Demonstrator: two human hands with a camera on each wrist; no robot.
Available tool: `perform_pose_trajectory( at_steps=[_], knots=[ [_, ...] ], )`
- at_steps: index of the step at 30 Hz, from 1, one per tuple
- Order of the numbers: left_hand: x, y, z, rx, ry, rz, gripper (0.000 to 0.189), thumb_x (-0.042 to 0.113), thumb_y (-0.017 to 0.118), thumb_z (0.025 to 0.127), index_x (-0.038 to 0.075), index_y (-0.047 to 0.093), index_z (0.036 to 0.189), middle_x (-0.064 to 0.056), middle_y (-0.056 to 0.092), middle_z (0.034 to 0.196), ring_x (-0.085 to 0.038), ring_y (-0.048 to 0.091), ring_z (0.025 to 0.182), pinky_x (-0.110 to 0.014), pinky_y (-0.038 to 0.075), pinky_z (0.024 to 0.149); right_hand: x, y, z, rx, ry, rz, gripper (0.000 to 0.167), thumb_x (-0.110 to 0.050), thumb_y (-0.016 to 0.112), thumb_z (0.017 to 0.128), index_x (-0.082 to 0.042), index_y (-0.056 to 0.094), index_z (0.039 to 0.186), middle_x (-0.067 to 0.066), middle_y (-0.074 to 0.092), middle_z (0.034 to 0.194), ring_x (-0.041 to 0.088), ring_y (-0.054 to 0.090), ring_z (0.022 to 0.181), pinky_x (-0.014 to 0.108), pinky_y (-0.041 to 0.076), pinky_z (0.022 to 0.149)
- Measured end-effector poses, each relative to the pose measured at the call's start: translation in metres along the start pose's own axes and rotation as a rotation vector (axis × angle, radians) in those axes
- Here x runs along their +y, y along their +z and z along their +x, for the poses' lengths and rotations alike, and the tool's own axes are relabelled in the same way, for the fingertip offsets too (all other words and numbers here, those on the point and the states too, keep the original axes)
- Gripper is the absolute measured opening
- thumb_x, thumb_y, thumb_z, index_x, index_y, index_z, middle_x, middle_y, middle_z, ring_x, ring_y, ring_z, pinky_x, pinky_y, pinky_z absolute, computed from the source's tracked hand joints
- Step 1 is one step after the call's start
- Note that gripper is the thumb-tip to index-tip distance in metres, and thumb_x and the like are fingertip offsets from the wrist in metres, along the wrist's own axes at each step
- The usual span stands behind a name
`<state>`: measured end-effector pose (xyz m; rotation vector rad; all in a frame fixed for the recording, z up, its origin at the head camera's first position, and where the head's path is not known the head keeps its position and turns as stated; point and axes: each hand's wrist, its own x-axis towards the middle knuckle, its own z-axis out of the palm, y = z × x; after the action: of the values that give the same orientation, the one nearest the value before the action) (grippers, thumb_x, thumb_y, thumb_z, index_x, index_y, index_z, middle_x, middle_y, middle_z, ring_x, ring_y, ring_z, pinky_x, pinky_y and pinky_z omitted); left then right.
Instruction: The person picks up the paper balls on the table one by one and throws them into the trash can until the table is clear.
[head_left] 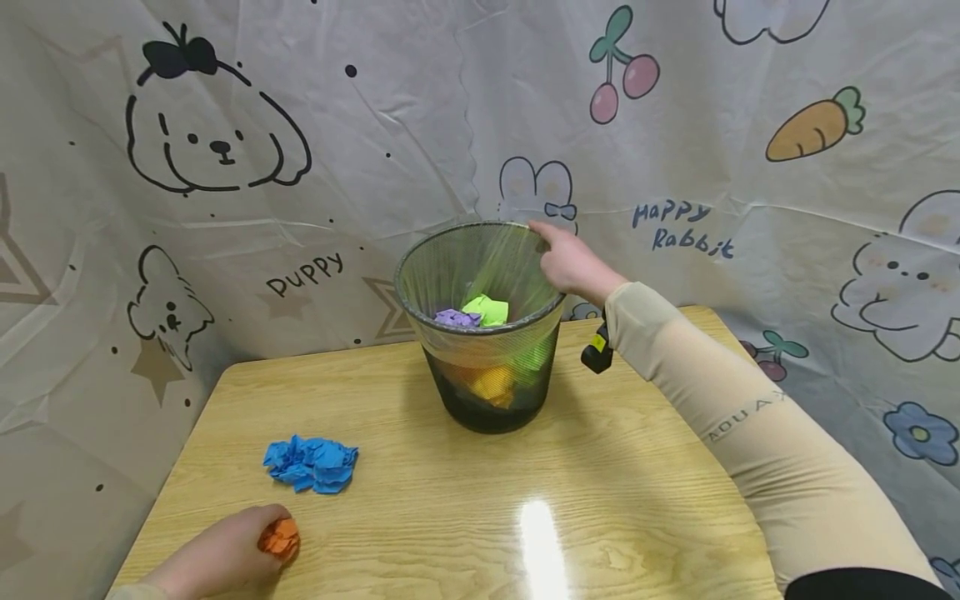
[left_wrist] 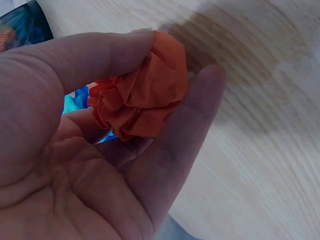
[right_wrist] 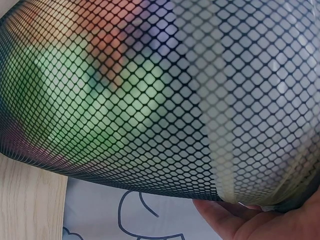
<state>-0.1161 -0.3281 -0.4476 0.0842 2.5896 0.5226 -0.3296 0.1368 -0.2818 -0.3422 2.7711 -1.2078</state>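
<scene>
Between thumb and fingers, my left hand (head_left: 231, 550) holds a crumpled ball of orange paper (head_left: 281, 540) near the table's front left. In the left wrist view the orange paper ball (left_wrist: 145, 90) sits between the thumb and the fingers. Just beyond it lies crumpled blue paper (head_left: 311, 463). My right hand (head_left: 576, 263) grips the right side of the rim of a black mesh wastebasket (head_left: 491, 417) lined with a clear bag. Inside show a green paper ball (head_left: 487, 310) and a purple one (head_left: 457, 318). More coloured paper shows through the mesh (right_wrist: 200, 135).
The wooden table (head_left: 420, 517) carries the wastebasket at its back middle. A printed cloth (head_left: 420, 108) with cartoon animals hangs behind and at both sides. A black device with a yellow mark (head_left: 597, 350) hangs at my right wrist.
</scene>
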Motion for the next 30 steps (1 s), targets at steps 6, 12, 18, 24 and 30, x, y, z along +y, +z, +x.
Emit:
perform_pose_trajectory(
  at_steps=[6, 12, 18, 24, 30],
  knots=[
    [0.008, -0.009, 0.000, 0.069, 0.107, 0.022, 0.025, 0.014, 0.082, 0.084, 0.010, 0.069, 0.106, 0.004, 0.062, 0.090, -0.020, 0.052, 0.079, -0.042, 0.044, 0.071, 0.000, 0.000, -0.001, 0.000, -0.001, 0.008, 0.074, 0.005, 0.031, 0.098, -0.019, 0.016, 0.166, 0.010, 0.025, 0.167, 0.009, 0.033, 0.049, 0.024, 0.037, 0.045],
    [0.025, -0.024, 0.001, 0.086, 0.124, 0.017, 0.028, 0.011, 0.082, 0.084, 0.011, 0.071, 0.110, 0.005, 0.063, 0.090, -0.019, 0.052, 0.080, -0.041, 0.044, 0.071, 0.000, 0.000, 0.000, -0.001, 0.000, 0.002, 0.075, 0.004, 0.032, 0.097, -0.019, 0.016, 0.166, 0.010, 0.026, 0.167, 0.009, 0.034, 0.050, 0.023, 0.037, 0.045],
    [0.044, -0.042, -0.001, 0.160, 0.172, 0.051, 0.037, 0.013, 0.083, 0.085, 0.007, 0.071, 0.119, 0.002, 0.069, 0.101, -0.016, 0.058, 0.084, -0.040, 0.051, 0.074, 0.000, 0.000, -0.001, 0.002, 0.002, 0.002, 0.076, 0.005, 0.033, 0.097, -0.020, 0.016, 0.166, 0.010, 0.025, 0.167, 0.008, 0.035, 0.050, 0.023, 0.038, 0.045],
    [0.066, -0.062, -0.002, 0.258, 0.256, 0.035, 0.034, 0.006, 0.073, 0.090, 0.008, 0.070, 0.124, 0.004, 0.067, 0.098, -0.016, 0.056, 0.081, -0.034, 0.046, 0.069, 0.000, -0.001, -0.001, -0.003, 0.006, 0.006, 0.076, 0.005, 0.032, 0.097, -0.020, 0.015, 0.166, 0.010, 0.024, 0.168, 0.008, 0.034, 0.049, 0.023, 0.037, 0.045],
    [0.089, -0.080, 0.001, 0.354, 0.316, 0.068, 0.041, 0.000, 0.068, 0.088, 0.007, 0.069, 0.128, 0.003, 0.066, 0.093, -0.016, 0.053, 0.074, -0.032, 0.043, 0.065, 0.000, 0.000, 0.000, -0.005, 0.004, -0.002, 0.075, 0.005, 0.032, 0.097, -0.020, 0.015, 0.166, 0.008, 0.021, 0.169, 0.010, 0.036, 0.052, 0.024, 0.039, 0.046]
  ],
)
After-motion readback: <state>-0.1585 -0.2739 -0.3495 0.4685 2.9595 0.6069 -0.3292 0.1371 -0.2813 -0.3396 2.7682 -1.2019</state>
